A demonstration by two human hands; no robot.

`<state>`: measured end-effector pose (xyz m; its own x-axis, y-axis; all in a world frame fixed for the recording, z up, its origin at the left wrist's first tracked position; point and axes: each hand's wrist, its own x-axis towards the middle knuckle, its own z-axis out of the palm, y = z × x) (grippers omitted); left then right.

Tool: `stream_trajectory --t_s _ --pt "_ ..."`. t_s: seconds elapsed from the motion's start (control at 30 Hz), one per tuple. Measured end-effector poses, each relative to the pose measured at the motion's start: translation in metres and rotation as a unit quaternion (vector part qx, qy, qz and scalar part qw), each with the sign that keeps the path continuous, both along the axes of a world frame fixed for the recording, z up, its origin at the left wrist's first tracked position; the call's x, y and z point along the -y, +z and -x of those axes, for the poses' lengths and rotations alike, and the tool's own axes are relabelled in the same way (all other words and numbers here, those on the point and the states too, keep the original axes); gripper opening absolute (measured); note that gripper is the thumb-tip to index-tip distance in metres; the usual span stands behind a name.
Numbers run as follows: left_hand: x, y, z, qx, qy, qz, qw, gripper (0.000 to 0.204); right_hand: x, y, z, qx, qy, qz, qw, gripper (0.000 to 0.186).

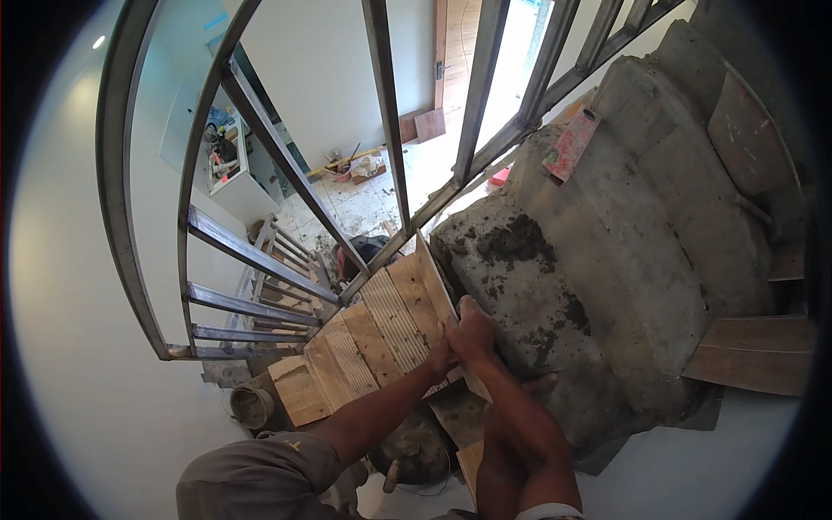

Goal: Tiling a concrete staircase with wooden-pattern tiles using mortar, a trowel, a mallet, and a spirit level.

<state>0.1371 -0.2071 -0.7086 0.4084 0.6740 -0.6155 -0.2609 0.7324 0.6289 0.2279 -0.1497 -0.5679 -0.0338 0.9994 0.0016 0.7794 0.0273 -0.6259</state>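
Note:
A narrow wood-look tile [436,279] stands on edge along the far side of the tiled step, with its thin top edge facing up. My right hand [473,330] is closed over its near part. Right beside it, my left hand [442,350] grips the same tile from the tiled side; its fingertips are partly hidden. Left of the hands lie wood-look tiles [368,347], some with ribbed strips. On the right, a rough concrete step [494,290] carries patches of dark wet mortar [520,243].
A metal railing [475,100] runs along the left and far side. Bare concrete steps climb to the right, with a red smeared box-like object [572,146] on one. Brown tiles [754,354] lie at the right. A bucket [251,406] and a wooden handle [392,477] are near me.

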Motion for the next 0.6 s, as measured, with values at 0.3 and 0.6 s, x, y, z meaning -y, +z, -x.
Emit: stream_trajectory --t_s 0.3,0.6 --pt "-0.023 0.002 -0.015 0.051 0.033 0.085 0.995 0.071 -0.019 -0.034 -0.014 0.012 0.010 -0.002 1.000 0.028" --pt "-0.040 0.001 -0.034 0.011 0.013 0.066 0.998 0.093 -0.036 -0.035 -0.031 -0.005 0.003 0.019 1.000 0.029"
